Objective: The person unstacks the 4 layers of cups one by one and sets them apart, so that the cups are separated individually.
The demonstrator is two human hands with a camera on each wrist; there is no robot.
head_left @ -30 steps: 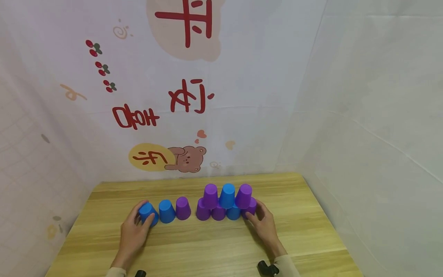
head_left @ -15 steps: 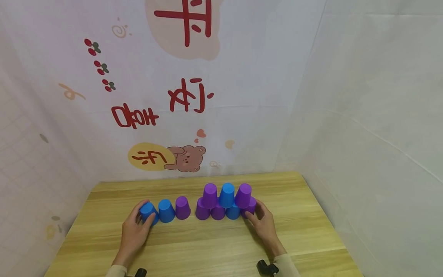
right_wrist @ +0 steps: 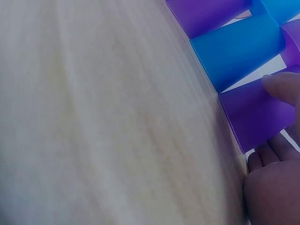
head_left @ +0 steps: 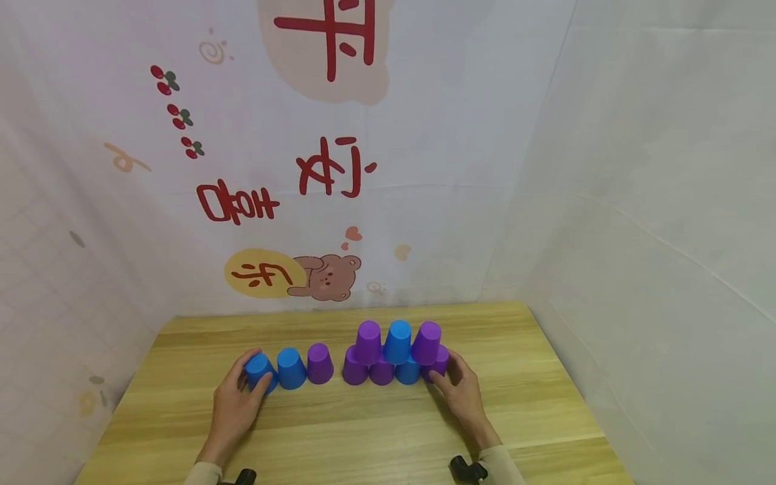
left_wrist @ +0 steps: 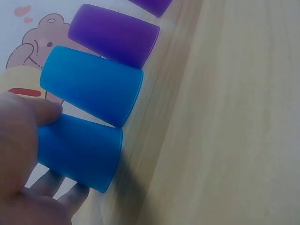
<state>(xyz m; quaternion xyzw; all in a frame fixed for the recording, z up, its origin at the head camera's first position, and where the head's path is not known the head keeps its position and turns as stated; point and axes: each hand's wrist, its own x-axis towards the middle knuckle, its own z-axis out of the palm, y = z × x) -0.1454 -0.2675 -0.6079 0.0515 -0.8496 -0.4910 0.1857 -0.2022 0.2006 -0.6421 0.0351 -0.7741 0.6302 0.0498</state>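
Upside-down plastic cups stand in a line on the wooden table. My left hand point(head_left: 235, 401) grips the leftmost blue cup point(left_wrist: 82, 152), thumb on the near side and fingers round the far side. Beside it stand another blue cup point(head_left: 292, 369) and a purple cup point(head_left: 319, 364). Past a small gap is a two-layer stack, with a purple cup point(head_left: 368, 342), a blue cup point(head_left: 398, 342) and a purple cup point(head_left: 427, 342) on its upper layer. My right hand point(head_left: 463, 397) holds the purple cup point(right_wrist: 260, 112) at the right end of the stack's bottom row.
The wooden table point(head_left: 364, 431) ends at the back against a white cloth point(head_left: 436, 236) printed with red characters and a bear. White cloth walls point(head_left: 655, 283) stand at both sides. Black wrist mounts point(head_left: 467, 469) show near the sleeves.
The left hand and its blue cup have shifted very slightly to the right, towards the neighbouring blue cup. The right hand and the stack look the same.
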